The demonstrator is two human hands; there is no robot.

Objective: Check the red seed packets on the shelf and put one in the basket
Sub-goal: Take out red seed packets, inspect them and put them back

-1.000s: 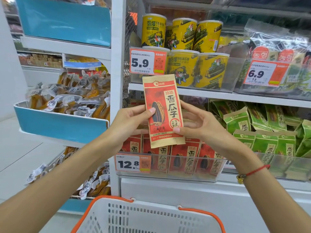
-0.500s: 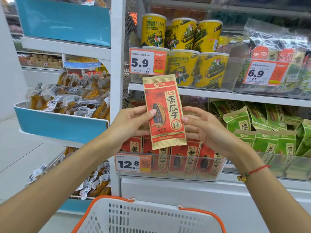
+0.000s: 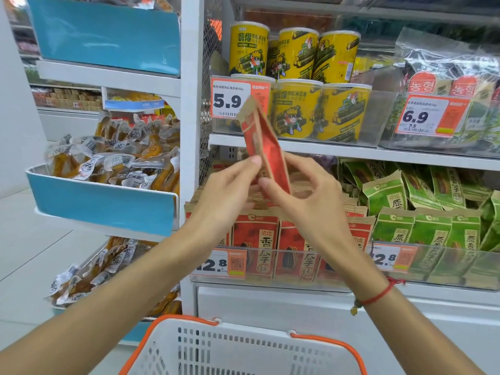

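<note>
A red seed packet [image 3: 263, 147] is held up in front of the shelf, turned almost edge-on so its face is blurred. My left hand [image 3: 230, 196] pinches its lower left edge. My right hand [image 3: 305, 201] grips its lower right side from behind. Below them a row of red seed packets [image 3: 255, 239] stands upright in a clear shelf bin [image 3: 270, 277]. The white basket [image 3: 238, 350] with an orange rim sits at the bottom of the view, directly under my forearms.
Green seed packets [image 3: 433, 234] fill the bin to the right. Yellow snack cans [image 3: 297, 77] stand on the shelf above. A blue-fronted tray of wrapped snacks [image 3: 108, 163] juts out at the left. Price tags hang on the shelf fronts.
The packet faced me flat before; it has been rotated to nearly edge-on. Both hands moved closer together on its lower part.
</note>
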